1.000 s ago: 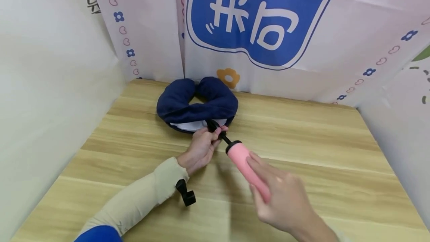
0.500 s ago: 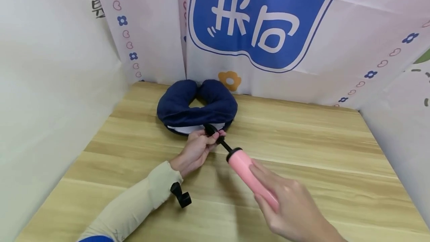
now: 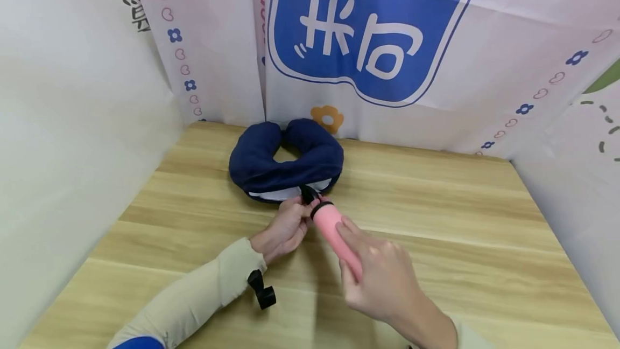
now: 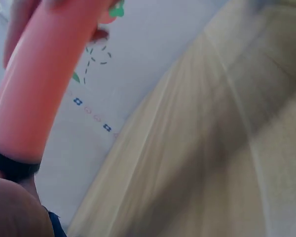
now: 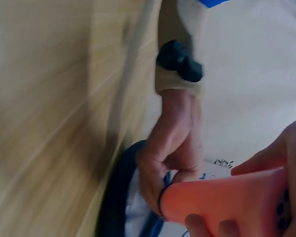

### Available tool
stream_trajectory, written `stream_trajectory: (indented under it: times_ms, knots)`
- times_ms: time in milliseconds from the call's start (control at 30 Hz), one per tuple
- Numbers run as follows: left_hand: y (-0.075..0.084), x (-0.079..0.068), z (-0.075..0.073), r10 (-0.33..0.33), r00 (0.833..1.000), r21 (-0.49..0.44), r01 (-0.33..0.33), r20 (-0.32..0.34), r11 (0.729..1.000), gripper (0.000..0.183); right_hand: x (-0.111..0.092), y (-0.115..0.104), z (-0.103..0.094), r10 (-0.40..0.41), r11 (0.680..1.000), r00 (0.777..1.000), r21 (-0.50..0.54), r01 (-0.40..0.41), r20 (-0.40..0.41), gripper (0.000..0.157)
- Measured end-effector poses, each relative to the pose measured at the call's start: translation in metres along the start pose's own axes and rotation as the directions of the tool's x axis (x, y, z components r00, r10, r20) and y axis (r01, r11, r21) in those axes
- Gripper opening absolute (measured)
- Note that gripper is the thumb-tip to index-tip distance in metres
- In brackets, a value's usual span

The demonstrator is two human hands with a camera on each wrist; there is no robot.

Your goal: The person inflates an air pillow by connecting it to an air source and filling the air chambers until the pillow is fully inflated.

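I see the right hand (image 3: 382,276) gripping the pump (image 3: 335,235), barrel now up by the left hand (image 3: 284,227) (rod showed a moment ago, hidden now). Left pinches the black end (image 3: 308,194) at the slit in the pillow (image 3: 290,174), on the table (image 3: 460,203).

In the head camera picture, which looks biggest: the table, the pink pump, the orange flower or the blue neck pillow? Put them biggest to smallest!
Largest to smallest in the head view:
1. table
2. blue neck pillow
3. pink pump, partly covered by fingers
4. orange flower
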State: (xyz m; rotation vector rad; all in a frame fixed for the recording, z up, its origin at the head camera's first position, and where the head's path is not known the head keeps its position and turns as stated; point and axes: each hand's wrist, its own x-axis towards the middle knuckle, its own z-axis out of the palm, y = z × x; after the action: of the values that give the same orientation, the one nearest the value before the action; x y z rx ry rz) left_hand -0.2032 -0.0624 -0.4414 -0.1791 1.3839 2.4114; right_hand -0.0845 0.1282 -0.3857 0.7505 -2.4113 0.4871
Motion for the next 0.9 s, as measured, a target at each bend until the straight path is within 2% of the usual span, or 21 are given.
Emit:
stream_trajectory:
  times_ms: [100,200,333,400,467,600,667,767,833,900]
  knots:
    - [0.0,0.0,-0.005,0.051,0.999,-0.003,-0.051,-0.002,0.999,0.042,-0.003,0.003,0.001,0.002,1.0,0.999,0.004,-0.002,0.05,0.056]
    - [0.003,0.001,-0.006,0.068,0.997,0.021,-0.069,0.044,0.997,0.041,-0.014,0.004,-0.018,0.0,1.0,0.996,-0.005,0.001,0.092,0.061]
    - [0.005,0.0,-0.003,0.059,0.996,-0.006,-0.059,0.073,0.998,0.04,-0.028,-0.002,-0.049,0.019,0.999,0.993,-0.032,-0.015,0.118,0.069]
    - [0.004,-0.001,0.002,0.036,0.997,-0.019,-0.034,0.064,0.999,0.038,-0.03,-0.006,-0.056,0.029,0.999,0.994,-0.048,-0.024,0.109,0.07]
    - [0.005,-0.003,0.006,0.009,0.999,-0.025,-0.008,0.045,1.0,0.04,-0.027,-0.011,-0.053,0.021,0.998,0.997,-0.068,-0.015,0.078,0.066]
    - [-0.002,-0.004,0.009,-0.045,0.999,-0.022,0.045,0.018,0.999,0.043,-0.016,-0.013,-0.027,0.004,0.996,1.0,-0.094,-0.004,0.003,0.057]
    - [-0.006,-0.003,0.008,-0.039,0.999,-0.025,0.039,0.015,0.999,0.043,-0.012,-0.011,-0.013,-0.01,0.994,1.0,-0.107,0.009,-0.009,0.056]
    - [-0.007,-0.002,0.005,0.011,1.0,0.002,-0.011,0.008,1.0,0.039,-0.008,-0.004,0.0,-0.031,0.994,0.999,-0.108,0.031,0.008,0.056]
    - [-0.004,-0.001,0.003,0.045,0.999,0.017,-0.045,0.011,0.999,0.037,-0.01,0.0,0.0,-0.045,0.994,0.998,-0.099,0.049,0.034,0.058]
    - [-0.001,0.002,0.002,0.074,0.997,0.03,-0.075,0.035,0.997,0.036,-0.014,0.003,-0.01,-0.044,0.995,0.998,-0.088,0.048,0.055,0.061]
